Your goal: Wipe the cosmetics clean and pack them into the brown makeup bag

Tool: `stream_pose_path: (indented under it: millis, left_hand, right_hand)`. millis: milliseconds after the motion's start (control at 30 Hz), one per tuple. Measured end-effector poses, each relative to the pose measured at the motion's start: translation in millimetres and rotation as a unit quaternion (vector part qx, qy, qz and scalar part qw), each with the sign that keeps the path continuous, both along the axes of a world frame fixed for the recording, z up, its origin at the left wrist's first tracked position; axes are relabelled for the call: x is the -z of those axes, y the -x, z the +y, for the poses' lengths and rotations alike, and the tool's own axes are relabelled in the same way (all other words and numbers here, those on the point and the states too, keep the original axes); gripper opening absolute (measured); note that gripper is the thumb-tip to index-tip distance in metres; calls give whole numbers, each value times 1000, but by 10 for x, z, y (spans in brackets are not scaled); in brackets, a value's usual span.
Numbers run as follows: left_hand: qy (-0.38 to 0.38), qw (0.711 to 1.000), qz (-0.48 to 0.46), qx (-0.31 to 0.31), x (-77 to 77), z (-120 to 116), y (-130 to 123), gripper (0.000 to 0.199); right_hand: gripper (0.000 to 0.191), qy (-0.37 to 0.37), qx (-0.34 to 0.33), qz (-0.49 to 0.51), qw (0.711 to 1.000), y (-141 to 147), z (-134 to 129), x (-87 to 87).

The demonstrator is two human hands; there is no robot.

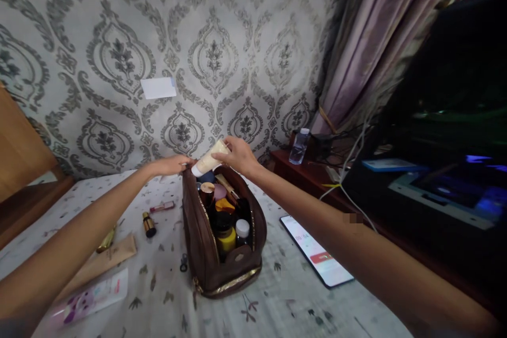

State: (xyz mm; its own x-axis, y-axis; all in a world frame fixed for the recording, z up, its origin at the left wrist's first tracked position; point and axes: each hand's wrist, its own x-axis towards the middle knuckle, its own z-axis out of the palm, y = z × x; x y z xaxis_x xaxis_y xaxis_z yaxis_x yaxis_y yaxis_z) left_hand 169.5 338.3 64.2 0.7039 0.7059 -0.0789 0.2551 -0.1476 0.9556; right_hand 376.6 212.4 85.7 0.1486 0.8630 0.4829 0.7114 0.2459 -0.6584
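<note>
A brown toiletry bag [198,243] stands unzipped on the patterned sheet, packed with several bottles and jars. Among them are a yellow bottle [226,240] with a black lid and a small bottle with a white cap [242,228]. My left hand [173,165] pinches the bag's far left rim. Over the bag's far end, my right hand [240,154] grips a cream-coloured tube [208,161], tilted with its white cap pointing down and left toward the opening. The fingertips behind the tube are hidden.
Left of the bag lie a small dark bottle with a gold top [149,224], a pink tube [162,206], a beige tube [114,254] and a white-and-purple tube [95,296]. A lit phone [317,253] lies right. A clear bottle [300,147] stands on a red-brown table [289,167].
</note>
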Motion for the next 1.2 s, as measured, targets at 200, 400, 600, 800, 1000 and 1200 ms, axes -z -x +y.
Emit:
stream_pose_path:
  millis: [200, 400, 600, 800, 1000, 1200]
  left_hand:
    - [21, 998, -37, -40, 44, -9, 14, 37]
    - [-32, 995, -48, -75, 8, -78, 18, 41]
    - [-108, 993, 3, -54, 0, -97, 21, 29]
    - [-168, 983, 70, -12, 22, -87, 43, 27]
    - [-233, 960, 150, 39, 21, -57, 93, 29]
    - [-305, 926, 204, 85, 32, -28, 101, 34]
  right_hand:
    - [16, 12, 32, 90, 995, 46, 202, -75]
    - [17, 18, 63, 20, 998, 146, 243, 7]
    - [17, 50, 81, -2, 995, 139, 163, -10]
    - [17, 63, 78, -5, 995, 170, 156, -8]
    - [16, 139, 49, 58, 987, 168, 222, -16]
    - [14, 156, 42, 49, 986, 152, 154, -19]
